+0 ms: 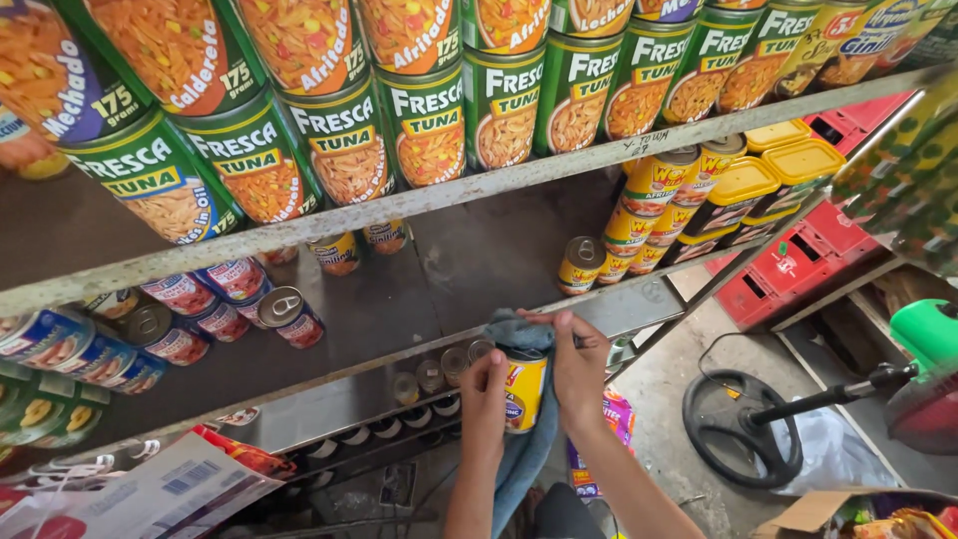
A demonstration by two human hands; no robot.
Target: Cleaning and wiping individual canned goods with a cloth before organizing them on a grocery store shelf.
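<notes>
left hand (485,391) gripping yellow can (525,391), right hand (579,354) pressing blue cloth (521,329) on top

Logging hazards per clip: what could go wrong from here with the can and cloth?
The left hand holds the yellow can beyond the shelf edge; if it slips, it likely drops to the floor. The blue cloth under the right hand hangs loose and might snag the small cans below.

Left hand (485,391) grips yellow-labelled can (524,391) at metal shelf edge (639,304); right hand (579,361) presses blue-grey cloth (519,334) over its top. Green tuna cans (429,125) line upper shelf; red crates (798,265) stand beyond.
</notes>
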